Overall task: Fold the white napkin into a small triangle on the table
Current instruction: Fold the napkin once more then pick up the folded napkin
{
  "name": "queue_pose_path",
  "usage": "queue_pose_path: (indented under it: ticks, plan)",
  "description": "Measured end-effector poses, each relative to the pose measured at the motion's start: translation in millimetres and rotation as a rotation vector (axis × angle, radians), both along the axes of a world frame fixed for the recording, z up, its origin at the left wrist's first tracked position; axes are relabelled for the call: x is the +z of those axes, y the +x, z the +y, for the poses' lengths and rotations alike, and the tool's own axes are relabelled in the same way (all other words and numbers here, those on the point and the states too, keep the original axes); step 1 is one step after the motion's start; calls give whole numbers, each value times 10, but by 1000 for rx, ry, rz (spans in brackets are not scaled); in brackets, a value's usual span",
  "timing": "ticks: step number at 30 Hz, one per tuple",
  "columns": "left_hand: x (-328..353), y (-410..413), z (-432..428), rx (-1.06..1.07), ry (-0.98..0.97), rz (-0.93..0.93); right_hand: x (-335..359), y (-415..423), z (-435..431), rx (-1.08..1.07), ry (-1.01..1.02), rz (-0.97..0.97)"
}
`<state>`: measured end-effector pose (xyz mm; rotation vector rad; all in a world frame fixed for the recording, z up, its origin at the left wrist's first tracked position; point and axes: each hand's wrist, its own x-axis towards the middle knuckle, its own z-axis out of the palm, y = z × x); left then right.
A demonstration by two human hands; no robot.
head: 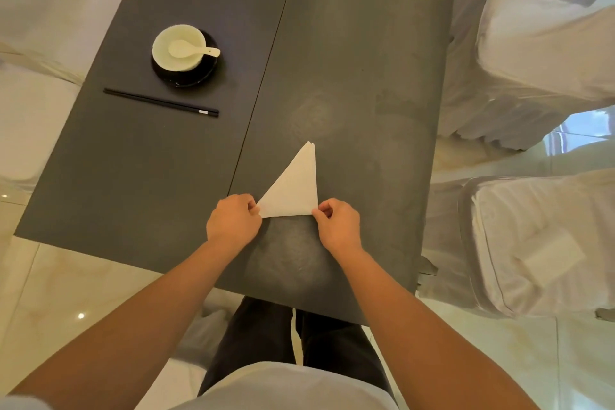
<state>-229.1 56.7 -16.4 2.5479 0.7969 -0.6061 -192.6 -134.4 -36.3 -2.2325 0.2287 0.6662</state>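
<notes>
Both hands work at the near edge of the dark desk (349,60): the left hand (233,221) pinches the left base corner of the white napkin (293,188), and the right hand (339,226) pinches the right base corner, fingers closed on the paper. It lies flat as a triangle, apex pointing away, well apart from the bowl (178,48) and chopsticks (161,102). Thin, soft and very light, it probably slides easily and creases readily; corners and folded edges look like the best holds, pressed down to stop the layers shifting.
</notes>
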Motion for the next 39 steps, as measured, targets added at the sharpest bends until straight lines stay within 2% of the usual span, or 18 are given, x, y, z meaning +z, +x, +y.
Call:
queue_pose_path:
  ticks: [4,10,15,19,21,23,24,26,29,32,39]
  plan:
    - [45,33,-31,18,3,25,-22,53,10,20,-53,51]
    - [47,42,-33,42,-4,44,-35,102,72,174,-188,81]
    - [72,51,-59,95,-15,42,-39,93,39,41,-144,54]
    - [80,10,-61,142,-28,-17,4,77,-5,68,-136,12]
    - [39,-69,-48,-46,90,-176,72,38,12,157,-165,-80]
    - [-10,-151,-78,-312,221,-345,149,-44,48,277,-214,-282]
    - [-7,-183,-129,-395,253,-410,189,-97,80,337,-207,-370]
    - [-53,-276,-256,-500,244,-466,264,-233,169,477,-143,-429]
    - [-197,-516,-428,-662,220,-301,238,-492,276,678,-130,-369]
    - [-326,-686,-459,-693,224,-137,91,-652,236,811,-275,-308]
    - [-403,-671,-303,-744,249,-115,-41,-677,115,870,-365,-291]
